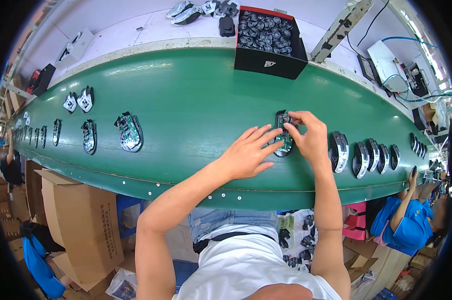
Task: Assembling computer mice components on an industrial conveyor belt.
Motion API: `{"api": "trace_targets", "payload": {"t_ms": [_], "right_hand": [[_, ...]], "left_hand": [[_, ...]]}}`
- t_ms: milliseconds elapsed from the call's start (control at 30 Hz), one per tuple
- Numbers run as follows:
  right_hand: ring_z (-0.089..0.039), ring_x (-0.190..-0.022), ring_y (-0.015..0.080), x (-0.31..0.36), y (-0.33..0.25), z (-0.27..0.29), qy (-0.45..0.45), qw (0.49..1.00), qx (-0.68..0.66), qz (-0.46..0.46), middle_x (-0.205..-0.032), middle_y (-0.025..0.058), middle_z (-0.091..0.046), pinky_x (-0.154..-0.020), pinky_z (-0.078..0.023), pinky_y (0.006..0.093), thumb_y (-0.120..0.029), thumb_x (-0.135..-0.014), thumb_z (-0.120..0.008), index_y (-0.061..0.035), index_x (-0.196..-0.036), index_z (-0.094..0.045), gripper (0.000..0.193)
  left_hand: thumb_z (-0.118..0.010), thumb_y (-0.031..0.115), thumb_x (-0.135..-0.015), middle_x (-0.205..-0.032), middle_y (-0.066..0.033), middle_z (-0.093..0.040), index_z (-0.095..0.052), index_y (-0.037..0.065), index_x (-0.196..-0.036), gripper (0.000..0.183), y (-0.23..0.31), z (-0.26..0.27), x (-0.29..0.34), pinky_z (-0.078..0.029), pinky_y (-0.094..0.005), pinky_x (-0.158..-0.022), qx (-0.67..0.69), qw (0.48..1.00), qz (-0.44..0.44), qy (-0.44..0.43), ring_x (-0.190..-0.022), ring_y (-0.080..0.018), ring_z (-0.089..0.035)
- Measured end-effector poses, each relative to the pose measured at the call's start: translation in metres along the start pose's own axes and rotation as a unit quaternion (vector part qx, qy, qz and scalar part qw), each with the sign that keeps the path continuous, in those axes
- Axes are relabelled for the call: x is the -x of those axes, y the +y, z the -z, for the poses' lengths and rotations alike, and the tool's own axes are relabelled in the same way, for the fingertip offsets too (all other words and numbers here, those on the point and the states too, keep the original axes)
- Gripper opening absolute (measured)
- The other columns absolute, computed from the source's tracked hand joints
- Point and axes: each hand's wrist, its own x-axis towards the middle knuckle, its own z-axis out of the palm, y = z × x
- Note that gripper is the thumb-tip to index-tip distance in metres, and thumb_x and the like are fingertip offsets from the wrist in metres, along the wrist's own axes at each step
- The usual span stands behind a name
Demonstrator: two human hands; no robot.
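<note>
An opened computer mouse base (284, 147) with a green circuit board lies on the green conveyor belt in front of me. My left hand (248, 152) is beside it, fingers stretched out and apart, with fingertips resting on its left edge and board. At the far end of the same base, my right hand (312, 134) closes thumb and index finger over a small dark part. The fingertips mostly cover that part, so its kind does not show. Further left on the belt sits another mouse base (130, 133) with its board exposed.
A black box (271, 65) of small dark round wheels stands at the belt's far edge. Several mouse shells (339, 152) line up at right; more bases (89, 136) stand at left. A metal post (341, 31) rises behind. A co-worker (406, 222) sits at right, near a cardboard box-strewn floor.
</note>
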Motion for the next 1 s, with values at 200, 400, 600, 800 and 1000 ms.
{"api": "trace_targets", "payload": {"t_ms": [200, 400, 600, 800, 1000], "right_hand": [[-0.072, -0.080, 0.0233, -0.001, 0.011, 0.003, -0.005, 0.999, -0.024, -0.024, -0.092, 0.0134, -0.073, -0.073, -0.057, 0.0334, -0.005, -0.078, -0.081, 0.0008, -0.103, -0.072, 0.027], [-0.071, -0.078, 0.0257, -0.001, -0.002, -0.004, 0.017, 0.998, 0.053, -0.009, -0.091, 0.0122, -0.072, -0.070, -0.055, 0.0361, -0.004, -0.077, -0.081, -0.0001, -0.099, -0.072, 0.024], [-0.071, -0.078, 0.0256, -0.003, 0.005, 0.002, -0.012, 0.999, 0.028, -0.028, -0.090, 0.0126, -0.071, -0.072, -0.055, 0.0352, -0.004, -0.076, -0.082, 0.0008, -0.100, -0.073, 0.026], [-0.071, -0.077, 0.0256, -0.008, 0.001, 0.007, -0.030, 0.998, 0.052, -0.032, -0.089, 0.0145, -0.072, -0.072, -0.055, 0.0353, -0.003, -0.075, -0.082, 0.0015, -0.098, -0.073, 0.025], [-0.072, -0.079, 0.0241, -0.007, -0.002, 0.020, -0.028, 0.998, 0.024, -0.050, -0.088, 0.0135, -0.072, -0.076, -0.057, 0.0326, -0.002, -0.072, -0.084, 0.0025, -0.098, -0.073, 0.028]], "left_hand": [[-0.072, 0.030, -0.089, -0.157, -0.0138, -0.039, -0.053, 0.010, -0.142, 0.059, 0.004, 0.001, -0.003, -0.034, -0.0533, -0.116, 0.006, 1.000, 0.008, -0.008, -0.142, -0.0367, -0.040], [-0.072, 0.029, -0.088, -0.156, -0.0139, -0.040, -0.053, 0.009, -0.140, 0.059, 0.005, 0.003, 0.000, -0.035, -0.0534, -0.115, 0.015, 1.000, 0.016, -0.007, -0.141, -0.0356, -0.042], [-0.072, 0.028, -0.088, -0.154, -0.0122, -0.043, -0.055, 0.007, -0.138, 0.057, 0.007, 0.002, 0.004, -0.036, -0.0535, -0.114, 0.003, 1.000, 0.009, 0.000, -0.139, -0.0340, -0.043], [-0.072, 0.028, -0.087, -0.155, -0.0102, -0.042, -0.055, 0.008, -0.138, 0.057, 0.011, 0.002, 0.006, -0.036, -0.0542, -0.113, -0.008, 1.000, 0.012, 0.001, -0.139, -0.0329, -0.043], [-0.072, 0.028, -0.087, -0.155, -0.0083, -0.042, -0.055, 0.009, -0.138, 0.057, 0.008, 0.001, 0.011, -0.034, -0.0569, -0.114, -0.023, 1.000, 0.019, 0.001, -0.139, -0.0319, -0.044]]}}
